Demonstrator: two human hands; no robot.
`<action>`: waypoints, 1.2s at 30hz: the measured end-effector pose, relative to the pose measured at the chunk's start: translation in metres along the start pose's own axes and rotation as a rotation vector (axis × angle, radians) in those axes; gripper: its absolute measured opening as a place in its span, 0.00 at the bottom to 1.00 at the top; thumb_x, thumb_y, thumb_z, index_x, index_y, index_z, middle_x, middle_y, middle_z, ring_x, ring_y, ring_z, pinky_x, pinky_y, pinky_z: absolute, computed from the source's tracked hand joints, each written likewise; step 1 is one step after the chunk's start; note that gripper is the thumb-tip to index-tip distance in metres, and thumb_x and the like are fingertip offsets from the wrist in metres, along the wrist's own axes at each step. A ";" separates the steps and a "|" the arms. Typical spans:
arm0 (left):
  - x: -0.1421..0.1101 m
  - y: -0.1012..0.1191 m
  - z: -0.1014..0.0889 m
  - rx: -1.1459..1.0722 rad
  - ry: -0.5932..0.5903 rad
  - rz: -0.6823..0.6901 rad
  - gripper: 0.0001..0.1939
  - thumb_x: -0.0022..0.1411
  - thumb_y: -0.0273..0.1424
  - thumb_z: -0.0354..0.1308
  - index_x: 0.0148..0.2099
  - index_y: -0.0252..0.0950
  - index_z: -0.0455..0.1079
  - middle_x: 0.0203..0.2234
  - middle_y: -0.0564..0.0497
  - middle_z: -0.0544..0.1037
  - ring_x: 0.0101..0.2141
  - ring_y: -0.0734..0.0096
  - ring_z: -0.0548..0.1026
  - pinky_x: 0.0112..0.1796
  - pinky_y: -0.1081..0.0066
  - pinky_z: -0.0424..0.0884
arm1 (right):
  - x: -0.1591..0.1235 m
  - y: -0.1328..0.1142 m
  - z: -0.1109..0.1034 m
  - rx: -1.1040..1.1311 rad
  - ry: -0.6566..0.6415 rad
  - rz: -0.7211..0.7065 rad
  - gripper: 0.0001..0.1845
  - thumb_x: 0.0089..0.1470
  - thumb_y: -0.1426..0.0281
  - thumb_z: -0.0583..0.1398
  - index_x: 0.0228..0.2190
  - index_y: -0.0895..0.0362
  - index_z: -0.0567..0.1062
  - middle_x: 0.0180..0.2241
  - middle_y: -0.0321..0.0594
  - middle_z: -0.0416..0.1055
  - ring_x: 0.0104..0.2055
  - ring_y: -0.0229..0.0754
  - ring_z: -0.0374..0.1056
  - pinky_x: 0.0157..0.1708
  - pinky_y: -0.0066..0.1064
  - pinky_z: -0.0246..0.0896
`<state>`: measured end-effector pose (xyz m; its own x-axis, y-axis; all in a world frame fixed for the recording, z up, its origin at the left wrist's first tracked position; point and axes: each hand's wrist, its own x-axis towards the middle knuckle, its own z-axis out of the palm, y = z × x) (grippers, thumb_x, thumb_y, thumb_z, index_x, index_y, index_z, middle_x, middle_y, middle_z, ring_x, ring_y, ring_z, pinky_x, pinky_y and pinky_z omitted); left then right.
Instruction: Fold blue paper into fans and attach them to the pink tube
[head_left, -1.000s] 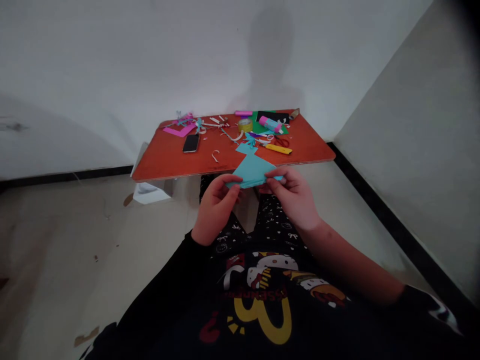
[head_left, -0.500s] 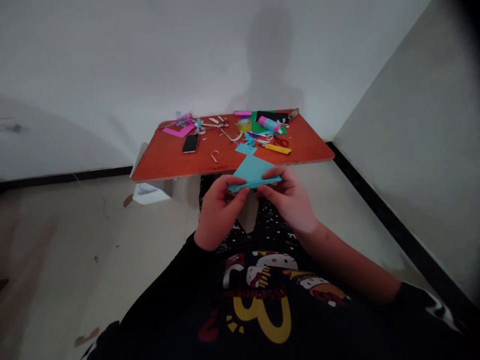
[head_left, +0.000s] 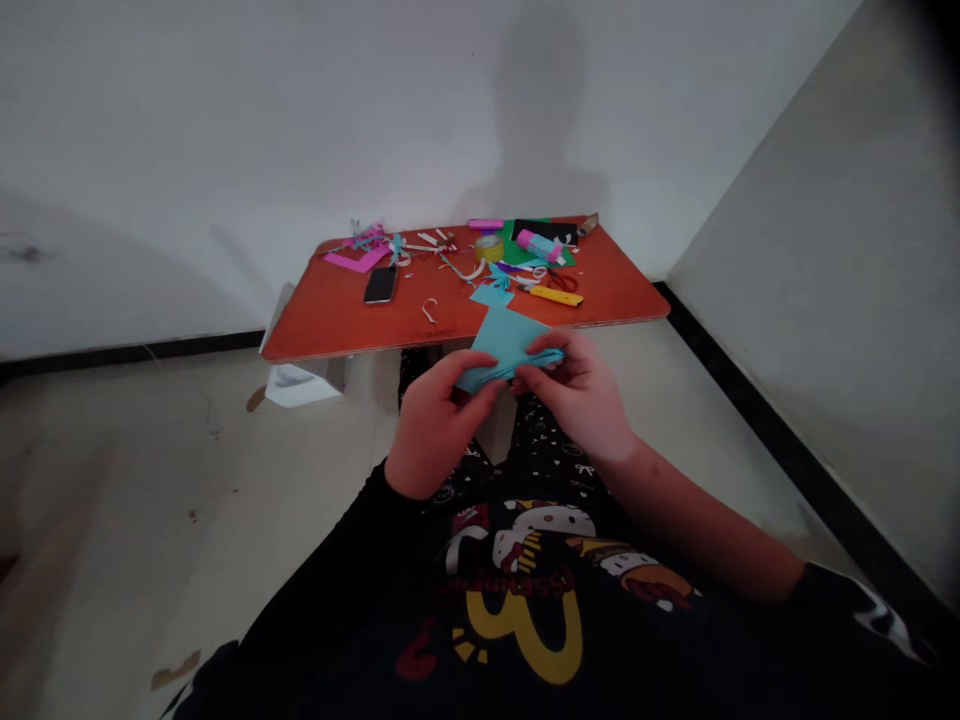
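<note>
Both of my hands hold one folded sheet of light blue paper (head_left: 506,345) over my lap, just in front of a low orange table (head_left: 337,310). My left hand (head_left: 439,420) pinches the paper's near left edge between thumb and fingers. My right hand (head_left: 581,395) pinches the right edge, fingers curled over the fold. The paper's near edge is doubled into a narrow folded strip, and its far part rises toward the table's front edge.
On the table lie a black phone (head_left: 381,284), a yellow utility knife (head_left: 553,295), red-handled scissors (head_left: 561,280), a roll of tape (head_left: 490,247), a pink glue stick (head_left: 538,246), green paper (head_left: 516,240), pink paper (head_left: 356,261) and several scraps. A white box (head_left: 296,383) sits under the table's left end. Walls meet at right.
The near edge of the blue paper has been folded over into a strip. My two hands have drawn closer together on it, and the paper has tilted slightly.
</note>
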<state>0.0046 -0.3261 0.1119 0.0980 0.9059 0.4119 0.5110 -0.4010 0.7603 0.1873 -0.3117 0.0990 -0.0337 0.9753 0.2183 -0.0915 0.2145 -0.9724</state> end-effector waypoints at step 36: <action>-0.005 0.017 -0.006 -0.009 0.117 0.127 0.09 0.61 0.30 0.68 0.45 0.44 0.82 0.36 0.53 0.85 0.32 0.73 0.80 0.34 0.75 0.75 | -0.012 -0.006 0.004 0.230 -0.102 -0.141 0.13 0.60 0.68 0.64 0.40 0.49 0.64 0.18 0.22 0.64 0.18 0.33 0.66 0.18 0.24 0.56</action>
<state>0.0079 -0.3385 0.1255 0.0612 0.8262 0.5600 0.4935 -0.5127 0.7026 0.1838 -0.3248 0.1031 -0.1032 0.9237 0.3688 -0.3255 0.3190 -0.8901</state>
